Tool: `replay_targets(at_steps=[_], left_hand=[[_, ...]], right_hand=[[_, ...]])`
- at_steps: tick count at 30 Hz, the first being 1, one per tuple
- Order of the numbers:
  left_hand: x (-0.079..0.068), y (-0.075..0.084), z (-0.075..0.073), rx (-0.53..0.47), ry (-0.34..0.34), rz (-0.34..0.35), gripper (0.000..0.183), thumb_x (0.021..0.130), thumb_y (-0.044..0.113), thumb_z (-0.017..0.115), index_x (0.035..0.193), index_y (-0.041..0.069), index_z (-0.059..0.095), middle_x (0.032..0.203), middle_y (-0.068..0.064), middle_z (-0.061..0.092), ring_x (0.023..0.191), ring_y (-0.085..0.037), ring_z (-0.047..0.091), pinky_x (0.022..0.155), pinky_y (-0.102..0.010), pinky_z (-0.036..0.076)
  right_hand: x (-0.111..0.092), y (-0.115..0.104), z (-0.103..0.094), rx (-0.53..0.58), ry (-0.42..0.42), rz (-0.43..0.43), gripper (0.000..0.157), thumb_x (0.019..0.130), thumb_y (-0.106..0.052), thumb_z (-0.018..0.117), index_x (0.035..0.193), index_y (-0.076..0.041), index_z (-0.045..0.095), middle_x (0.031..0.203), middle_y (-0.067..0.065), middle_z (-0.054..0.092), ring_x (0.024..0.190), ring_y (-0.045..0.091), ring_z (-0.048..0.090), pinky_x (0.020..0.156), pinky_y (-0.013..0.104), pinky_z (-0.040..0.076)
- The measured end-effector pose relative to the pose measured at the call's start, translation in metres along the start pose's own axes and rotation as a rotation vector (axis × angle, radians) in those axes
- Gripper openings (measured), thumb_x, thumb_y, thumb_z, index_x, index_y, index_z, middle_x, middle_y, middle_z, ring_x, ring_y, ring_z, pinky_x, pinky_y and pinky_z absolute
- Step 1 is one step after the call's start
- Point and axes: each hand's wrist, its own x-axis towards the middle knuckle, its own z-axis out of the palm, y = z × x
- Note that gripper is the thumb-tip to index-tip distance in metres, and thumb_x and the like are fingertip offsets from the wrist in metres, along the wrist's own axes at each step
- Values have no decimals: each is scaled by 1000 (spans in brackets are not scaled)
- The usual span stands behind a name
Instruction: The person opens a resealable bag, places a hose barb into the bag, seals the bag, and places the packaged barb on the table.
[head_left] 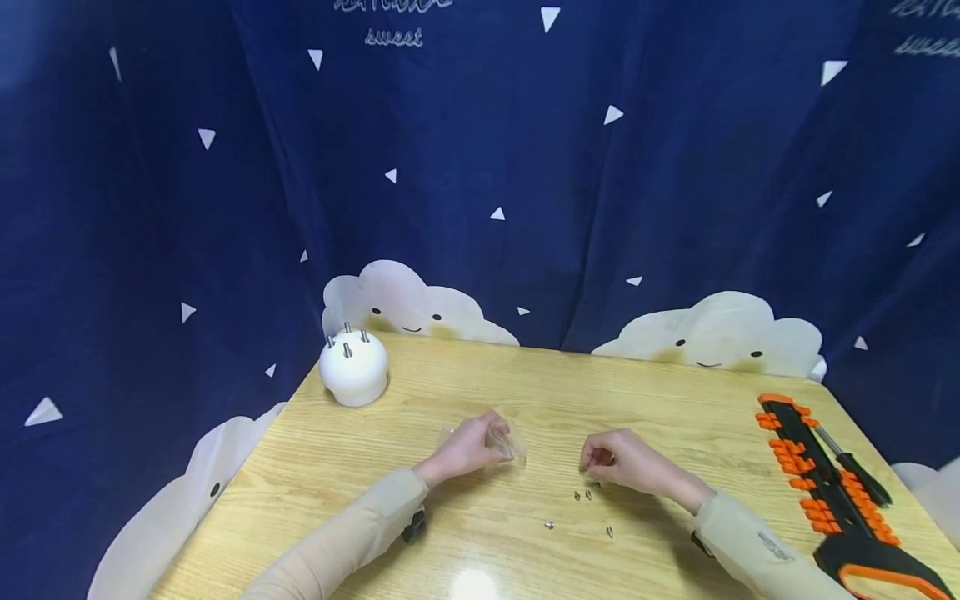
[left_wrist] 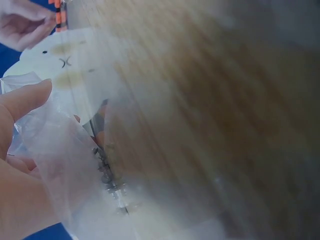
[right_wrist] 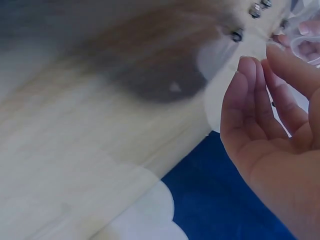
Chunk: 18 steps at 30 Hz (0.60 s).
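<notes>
Nearest me, four small silver screws [head_left: 581, 496] are lying loose on the pale wooden table [head_left: 675, 433], scattered just below my right hand, so they are in easy reach for picking up one at a time. My right hand [head_left: 618, 460] is resting low on the wood right above them, fingers curled in toward the thumb as if pinching something tiny; whether a screw is actually between the fingertips [right_wrist: 248, 67] I cannot tell. To the left, my left hand [head_left: 471, 446] is gripping a small clear plastic bag [head_left: 506, 440], thumb and fingers pinching its film so the mouth is facing my other hand; the left wrist view is showing a few dark screws [left_wrist: 102, 167] already sitting inside it. At the right edge, a black and orange screwdriver set [head_left: 825, 483] is lying along the table, out of the way. Far left, a white round block with metal screws standing in its top [head_left: 353, 367] is sitting near the blue curtain with white clouds [head_left: 480, 167].
</notes>
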Motion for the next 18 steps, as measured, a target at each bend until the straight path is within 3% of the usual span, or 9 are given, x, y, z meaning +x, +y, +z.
replay_targets(at_steps=[8, 18], left_hand=[[1, 1, -1, -28, -18, -34, 40, 82, 15, 77, 116, 1, 61, 113, -14, 70, 97, -23, 68, 87, -32, 57], [0, 1, -1, -13, -7, -39, 39, 81, 14, 77, 115, 2, 62, 114, -13, 70, 100, -25, 68, 90, -35, 57]], right_hand=[[-16, 10, 1, 5, 0, -6, 11, 83, -4, 76, 86, -8, 66, 77, -2, 69, 69, -4, 56, 60, 17, 53], [-19, 8, 5, 10, -13, 71, 10, 82, -4, 75, 85, -9, 68, 77, -3, 68, 70, -6, 53, 61, 16, 51]])
